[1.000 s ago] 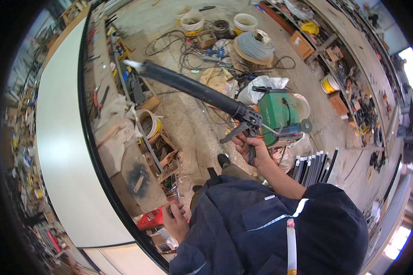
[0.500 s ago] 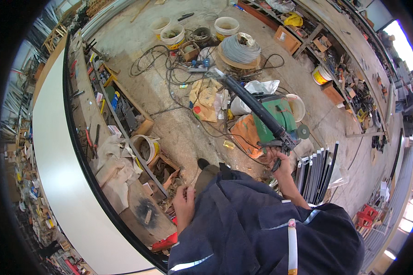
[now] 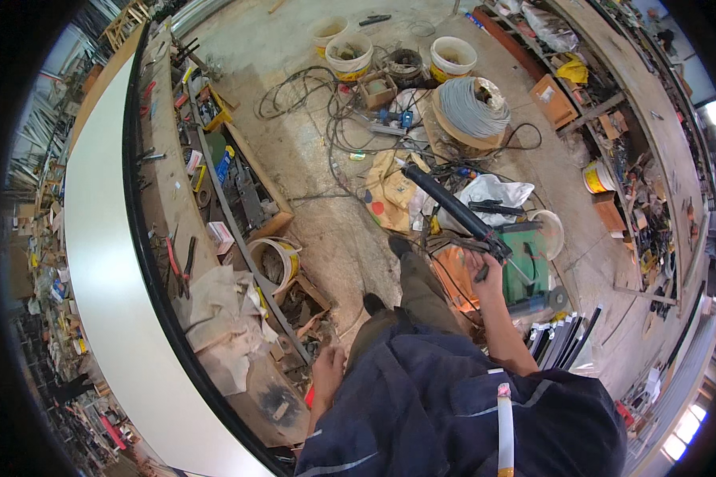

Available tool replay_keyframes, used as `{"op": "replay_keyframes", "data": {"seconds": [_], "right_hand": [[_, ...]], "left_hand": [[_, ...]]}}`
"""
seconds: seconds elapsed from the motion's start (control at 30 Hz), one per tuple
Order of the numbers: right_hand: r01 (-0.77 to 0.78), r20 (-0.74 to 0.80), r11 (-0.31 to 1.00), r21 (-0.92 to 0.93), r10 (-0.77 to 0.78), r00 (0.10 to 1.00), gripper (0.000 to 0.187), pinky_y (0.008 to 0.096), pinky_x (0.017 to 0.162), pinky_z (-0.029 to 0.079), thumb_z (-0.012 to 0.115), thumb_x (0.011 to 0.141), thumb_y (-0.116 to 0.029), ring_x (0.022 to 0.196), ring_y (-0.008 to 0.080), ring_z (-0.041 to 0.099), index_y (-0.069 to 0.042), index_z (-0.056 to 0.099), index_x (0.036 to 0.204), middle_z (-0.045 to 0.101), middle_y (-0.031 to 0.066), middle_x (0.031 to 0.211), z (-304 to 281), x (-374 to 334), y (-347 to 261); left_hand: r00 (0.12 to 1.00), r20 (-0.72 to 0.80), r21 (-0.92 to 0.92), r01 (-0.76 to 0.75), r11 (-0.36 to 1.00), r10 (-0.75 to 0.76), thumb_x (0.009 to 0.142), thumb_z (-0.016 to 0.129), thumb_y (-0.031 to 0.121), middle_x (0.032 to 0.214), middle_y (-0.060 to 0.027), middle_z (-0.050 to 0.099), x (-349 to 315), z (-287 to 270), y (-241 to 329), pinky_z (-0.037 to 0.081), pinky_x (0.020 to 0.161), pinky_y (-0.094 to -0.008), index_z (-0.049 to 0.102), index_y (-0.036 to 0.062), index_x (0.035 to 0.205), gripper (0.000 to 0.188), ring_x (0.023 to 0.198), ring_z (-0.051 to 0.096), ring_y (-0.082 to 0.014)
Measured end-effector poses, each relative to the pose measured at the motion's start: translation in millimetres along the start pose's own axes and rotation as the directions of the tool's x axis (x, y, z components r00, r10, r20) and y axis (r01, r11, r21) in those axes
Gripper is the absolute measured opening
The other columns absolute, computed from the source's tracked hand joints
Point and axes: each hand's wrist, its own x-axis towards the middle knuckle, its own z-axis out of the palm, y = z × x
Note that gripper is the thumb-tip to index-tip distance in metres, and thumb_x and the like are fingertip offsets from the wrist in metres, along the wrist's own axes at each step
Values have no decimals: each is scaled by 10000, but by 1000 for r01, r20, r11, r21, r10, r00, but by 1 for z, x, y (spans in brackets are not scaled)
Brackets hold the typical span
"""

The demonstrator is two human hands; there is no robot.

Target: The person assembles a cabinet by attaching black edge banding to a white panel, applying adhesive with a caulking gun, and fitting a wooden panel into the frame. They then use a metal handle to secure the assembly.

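Note:
My right hand (image 3: pixel 487 274) is wrapped round the handle of a caulking gun (image 3: pixel 452 205) with a long black barrel. Its pale nozzle points up and to the left, above the cluttered floor. A thin rod sticks out behind the grip. My left hand (image 3: pixel 327 372) hangs low beside my left hip, fingers loosely curled in, with nothing visible in them. It is close to the edge of the wooden bench (image 3: pixel 243 405). Below the gun stand a green machine (image 3: pixel 525 266) and an orange one (image 3: pixel 453 270), partly hidden by my right hand and the gun.
A long white panel with a black edge (image 3: pixel 95 230) lies along the left bench, near red-handled pliers (image 3: pixel 175 262) and a cloth (image 3: pixel 223 318). Cables, a grey wire coil (image 3: pixel 471 111) and buckets (image 3: pixel 348 56) cover the floor ahead. Dark strips (image 3: pixel 565 338) stand at right.
I have stepped or turned, so the scene sits further right and my feet and legs show more. The caulking gun stays in my right hand; my left hand remains low by my side.

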Motion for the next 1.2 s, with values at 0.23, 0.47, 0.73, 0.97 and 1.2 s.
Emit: {"op": "replay_keyframes", "data": {"seconds": [0.23, 0.47, 0.73, 0.97, 1.2], "right_hand": [[-16, -187, 1000, -10, 14, 982, 196, 455, 985, 573, 412, 1007, -91, 1081, 374, 638, 71, 494, 1080, 609, 227, 1095, 69, 212, 45], [7, -137, 999, 31, -3, 991, 72, 476, 989, 564, 497, 951, -75, 947, 370, 644, -14, 479, 918, 570, 157, 848, 134, 419, 60], [129, 91, 980, -153, -116, 989, 308, 410, 845, 580, 497, 1022, -171, 900, 307, 636, 76, 543, 1202, 662, 182, 1009, 319, 572, 43], [-173, -154, 22, -985, 349, 924, 254, 314, 511, 429, 606, 959, -232, 563, 134, 500, -96, 585, 745, 499, 22, 649, 178, 559, 57], [812, 107, -226, -538, 937, 332, 213, 348, 535, 493, 607, 936, -157, 609, 213, 624, -27, 659, 1097, 651, 75, 799, 114, 325, 193]], "left_hand": [[902, -241, 328, 424, 844, -359, 957, 596, 417, 770, -211, 704, 5, 52, -186, 535, 710, -464, 682, -31, 893, 460, 752, 704, -375], [795, -159, 256, 606, 753, -585, 928, 628, 441, 853, -234, 728, 3, 74, -152, 548, 763, -459, 708, -36, 961, 485, 856, 718, -392], [653, -227, 44, 748, 662, -723, 901, 655, 403, 885, -239, 729, 12, 93, -48, 556, 775, -452, 704, -40, 975, 452, 872, 717, -381], [600, -218, -57, 779, 624, -769, 923, 628, 462, 990, -209, 733, 25, 99, -22, 544, 882, -455, 717, 84, 1065, 414, 975, 699, -387], [549, -214, -268, 763, 589, -808, 937, 568, 448, 1023, -237, 721, 12, 122, -15, 529, 897, -504, 705, 53, 1076, 440, 996, 687, -422]]}}
